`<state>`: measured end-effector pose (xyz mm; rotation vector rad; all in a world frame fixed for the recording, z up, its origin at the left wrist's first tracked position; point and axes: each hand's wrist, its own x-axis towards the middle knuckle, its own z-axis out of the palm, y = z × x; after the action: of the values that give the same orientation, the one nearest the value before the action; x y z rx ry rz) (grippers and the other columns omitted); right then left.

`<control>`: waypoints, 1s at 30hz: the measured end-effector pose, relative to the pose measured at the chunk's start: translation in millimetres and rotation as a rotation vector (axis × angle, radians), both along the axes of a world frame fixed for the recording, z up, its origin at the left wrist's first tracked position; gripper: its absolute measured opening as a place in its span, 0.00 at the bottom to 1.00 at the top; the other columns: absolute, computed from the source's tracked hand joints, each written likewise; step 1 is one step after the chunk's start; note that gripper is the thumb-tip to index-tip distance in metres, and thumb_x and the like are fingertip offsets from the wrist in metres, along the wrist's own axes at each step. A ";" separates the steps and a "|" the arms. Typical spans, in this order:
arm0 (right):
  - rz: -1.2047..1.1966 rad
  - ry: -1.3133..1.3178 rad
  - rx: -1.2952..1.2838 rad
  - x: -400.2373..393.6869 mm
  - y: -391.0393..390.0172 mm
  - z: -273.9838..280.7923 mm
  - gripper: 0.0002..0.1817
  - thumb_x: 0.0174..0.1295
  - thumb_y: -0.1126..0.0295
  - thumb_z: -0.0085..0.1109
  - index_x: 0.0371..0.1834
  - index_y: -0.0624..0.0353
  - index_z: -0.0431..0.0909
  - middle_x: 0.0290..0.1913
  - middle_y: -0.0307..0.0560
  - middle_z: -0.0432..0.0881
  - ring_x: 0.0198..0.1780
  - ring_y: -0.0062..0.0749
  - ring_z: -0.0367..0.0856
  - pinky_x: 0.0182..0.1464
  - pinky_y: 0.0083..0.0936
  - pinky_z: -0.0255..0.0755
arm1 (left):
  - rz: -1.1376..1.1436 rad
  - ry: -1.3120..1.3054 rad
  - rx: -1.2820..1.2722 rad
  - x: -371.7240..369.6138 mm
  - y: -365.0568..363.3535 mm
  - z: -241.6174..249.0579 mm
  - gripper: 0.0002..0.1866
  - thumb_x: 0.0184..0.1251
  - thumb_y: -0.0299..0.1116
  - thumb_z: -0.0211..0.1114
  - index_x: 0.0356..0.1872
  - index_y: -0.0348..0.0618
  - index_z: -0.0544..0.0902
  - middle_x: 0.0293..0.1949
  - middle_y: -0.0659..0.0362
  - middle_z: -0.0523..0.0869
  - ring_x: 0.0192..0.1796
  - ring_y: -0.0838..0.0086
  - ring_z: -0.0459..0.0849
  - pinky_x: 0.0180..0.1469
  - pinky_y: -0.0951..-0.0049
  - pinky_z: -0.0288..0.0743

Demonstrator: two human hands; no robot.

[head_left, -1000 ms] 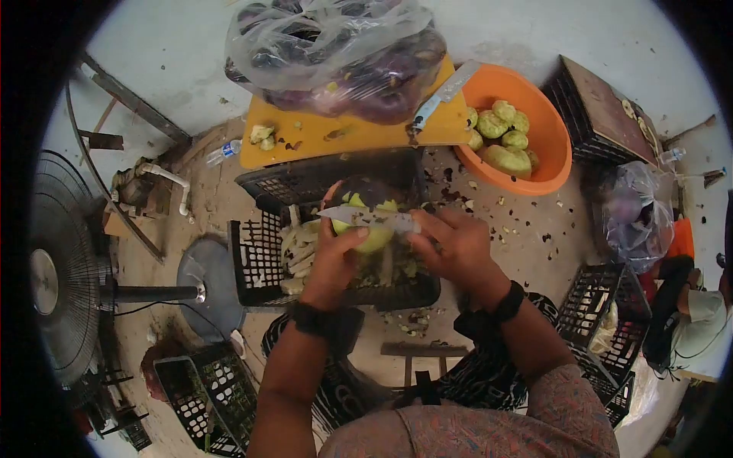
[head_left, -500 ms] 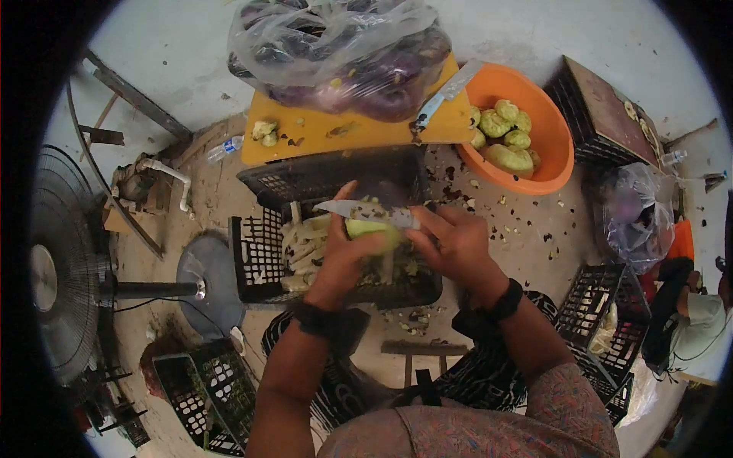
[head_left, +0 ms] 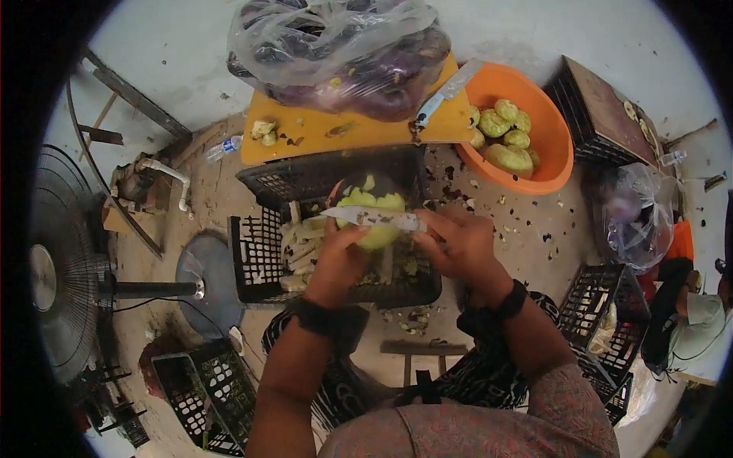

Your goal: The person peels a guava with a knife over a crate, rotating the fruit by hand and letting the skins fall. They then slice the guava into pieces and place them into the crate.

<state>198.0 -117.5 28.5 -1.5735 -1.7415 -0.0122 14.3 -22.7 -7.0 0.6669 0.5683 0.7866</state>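
Note:
My left hand [head_left: 337, 261] is closed around a round, pale green vegetable [head_left: 376, 239], its upper side cut into uneven pieces. In my right hand [head_left: 464, 248] is a knife [head_left: 370, 217], gripped by the handle, its blade lying across the vegetable with the tip pointing left. Bits of pale flesh stick to the blade. Both hands are over a black plastic crate [head_left: 250, 263] between my knees, which holds pale strips and trimmings [head_left: 300, 248]. The fingers of my left hand are partly hidden behind the vegetable.
A yellow table [head_left: 279, 149] bears a plastic bag of purple vegetables [head_left: 343, 76] and another knife [head_left: 450, 91]. At right stands an orange basin [head_left: 556, 145] of pale green vegetables [head_left: 508, 122]. A fan [head_left: 57, 267] is at left, crates [head_left: 592, 305] and a person [head_left: 699, 328] at right.
The vegetable has turned in my left hand, and its cut upper side now shows beyond the blade. The knife has shifted slightly right and down, with my right hand.

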 end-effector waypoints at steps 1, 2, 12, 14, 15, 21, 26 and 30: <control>-0.001 -0.001 -0.001 -0.2 0.1 -0.9 0.16 0.50 0.68 0.69 0.43 0.55 0.82 0.24 0.44 0.80 0.21 0.34 0.80 0.24 0.27 0.73 | 0.000 0.002 -0.010 0.0 -0.8 7.2 0.30 0.57 0.28 0.60 0.63 0.44 0.64 0.57 0.53 0.75 0.61 0.60 0.74 0.64 0.57 0.68; 0.005 0.021 0.014 -0.9 0.5 -2.4 0.15 0.51 0.65 0.69 0.43 0.55 0.82 0.24 0.43 0.79 0.21 0.36 0.79 0.23 0.30 0.71 | 0.000 0.004 -0.020 0.0 -1.2 11.2 0.29 0.57 0.28 0.60 0.62 0.43 0.65 0.57 0.53 0.75 0.61 0.60 0.74 0.64 0.57 0.68; -0.016 -0.020 -0.005 -3.2 1.9 3.8 0.14 0.54 0.62 0.66 0.43 0.51 0.81 0.23 0.42 0.78 0.24 0.40 0.79 0.24 0.34 0.70 | -0.080 -0.037 0.059 2.8 -1.4 7.4 0.30 0.57 0.28 0.62 0.62 0.42 0.64 0.57 0.53 0.75 0.60 0.62 0.75 0.63 0.58 0.68; -0.002 -0.015 -0.005 -2.2 1.5 4.3 0.14 0.54 0.62 0.66 0.43 0.51 0.81 0.23 0.42 0.78 0.24 0.40 0.79 0.24 0.34 0.71 | -0.029 -0.019 0.063 3.5 -5.0 16.6 0.29 0.57 0.28 0.61 0.62 0.42 0.65 0.56 0.54 0.75 0.60 0.62 0.75 0.63 0.58 0.68; 0.011 -0.010 -0.005 -1.5 1.4 4.5 0.14 0.54 0.62 0.67 0.43 0.51 0.81 0.23 0.42 0.78 0.24 0.40 0.79 0.24 0.34 0.71 | -0.029 -0.018 0.065 2.5 -3.2 16.8 0.29 0.57 0.28 0.61 0.62 0.42 0.65 0.56 0.54 0.75 0.60 0.62 0.75 0.63 0.58 0.68; 0.022 -0.001 0.003 0.6 -1.3 1.3 0.15 0.53 0.62 0.67 0.42 0.52 0.81 0.23 0.42 0.78 0.24 0.39 0.79 0.24 0.34 0.71 | 0.002 -0.040 0.102 0.6 -2.5 13.5 0.28 0.58 0.26 0.60 0.62 0.42 0.66 0.56 0.55 0.76 0.61 0.62 0.74 0.64 0.59 0.67; 0.011 -0.004 -0.017 -0.6 -0.3 3.3 0.15 0.53 0.62 0.67 0.43 0.52 0.81 0.22 0.41 0.78 0.23 0.39 0.79 0.23 0.35 0.70 | -0.047 -0.003 0.143 3.9 0.5 11.5 0.33 0.56 0.29 0.63 0.65 0.43 0.62 0.57 0.54 0.75 0.60 0.62 0.75 0.64 0.59 0.68; 0.002 -0.016 -0.005 -0.7 1.4 1.7 0.16 0.53 0.62 0.68 0.44 0.52 0.81 0.22 0.42 0.77 0.22 0.40 0.78 0.23 0.35 0.70 | -0.094 0.003 0.069 4.7 -2.9 9.9 0.36 0.54 0.33 0.65 0.66 0.43 0.61 0.57 0.54 0.75 0.60 0.63 0.75 0.63 0.59 0.68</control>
<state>197.3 -116.0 30.2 -1.5792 -1.7572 -0.0195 19.0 -25.7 2.9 0.7531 0.5106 0.7204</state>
